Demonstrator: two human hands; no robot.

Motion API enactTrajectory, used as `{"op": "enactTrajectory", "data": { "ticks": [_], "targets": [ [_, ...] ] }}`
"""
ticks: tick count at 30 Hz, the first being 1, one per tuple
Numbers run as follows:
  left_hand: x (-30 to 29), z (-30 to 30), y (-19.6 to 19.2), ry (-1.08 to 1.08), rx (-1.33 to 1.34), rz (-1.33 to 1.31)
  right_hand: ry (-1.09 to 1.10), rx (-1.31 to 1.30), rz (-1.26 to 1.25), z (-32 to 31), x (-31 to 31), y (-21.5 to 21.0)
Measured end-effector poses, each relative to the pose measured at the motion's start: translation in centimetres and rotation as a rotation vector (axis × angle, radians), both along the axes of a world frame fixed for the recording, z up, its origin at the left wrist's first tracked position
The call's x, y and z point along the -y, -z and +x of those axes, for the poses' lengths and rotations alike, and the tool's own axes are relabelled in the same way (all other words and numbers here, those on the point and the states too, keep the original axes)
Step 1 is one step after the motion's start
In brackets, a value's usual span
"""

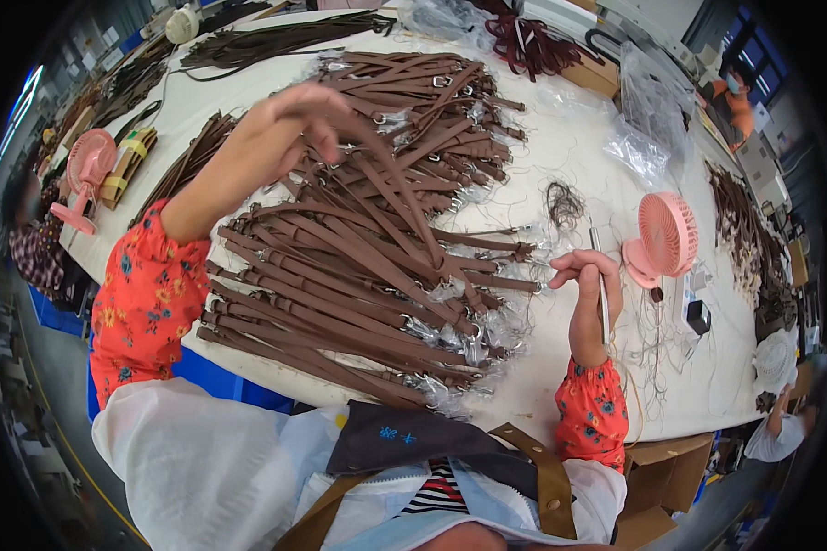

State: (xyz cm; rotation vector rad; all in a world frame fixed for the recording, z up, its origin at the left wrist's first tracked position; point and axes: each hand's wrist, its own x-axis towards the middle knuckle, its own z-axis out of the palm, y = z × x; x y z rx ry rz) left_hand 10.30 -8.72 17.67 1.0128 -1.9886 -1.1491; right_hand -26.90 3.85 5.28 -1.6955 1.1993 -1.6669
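In the head view, we see a white worktop (560, 156) covered in its middle with many brown leather straps (340, 275). The left hand (299, 115) is raised above the pile, with its fingers closed on one strap (404, 197); this strap runs down from the hand toward the near edge of the worktop and lies over the others. The right hand (593, 275) rests close to the near right part of the worktop, and its fingers are closed around a thin metal tool (600, 275) which stands almost upright. The two hands are well apart.

About the progress, we judge that the work is somewhere in the middle. One group of straps near the near edge lies rather orderly, side by side, with small clear plastic wraps (459, 340) at the buckle ends, while another heap (432, 101) toward the far edge is more mixed. We cannot tell which group is finished.

The straps are long, flat and dark brown, with metal buckles at one end. Loose thread bits (562, 200) lie right of the pile. A pink small fan (666, 234) stands near the right edge, and another pink fan (87, 170) stands at the left edge.
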Motion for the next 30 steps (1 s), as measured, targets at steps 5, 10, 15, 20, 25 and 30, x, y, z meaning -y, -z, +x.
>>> {"op": "enactTrajectory", "data": {
  "ticks": [5,10,15,20,25,30],
  "targets": [
    [-2.0,6.5,3.2,0.191,0.614,0.083,-0.022,-0.003,0.073,0.4,-0.7,1.6],
    [-2.6,7.3,4.5,0.221,0.715,-0.051,-0.066,-0.014,0.118,0.6,-0.8,2.7],
    [-0.6,1.9,6.2,0.184,0.65,-0.409,-0.074,-0.054,0.105,0.5,-0.9,3.6],
    [5.7,0.3,11.6,0.116,0.878,-1.008,-0.053,-0.087,0.107,0.3,-1.4,3.9],
    [8.9,0.8,12.8,-0.179,0.827,-0.78,-0.062,-0.084,0.11,0.4,-1.5,4.0],
    [9.2,0.7,10.2,-0.252,0.769,-0.548,-0.041,-0.087,0.146,0.4,-1.3,4.0]
  ]
}}
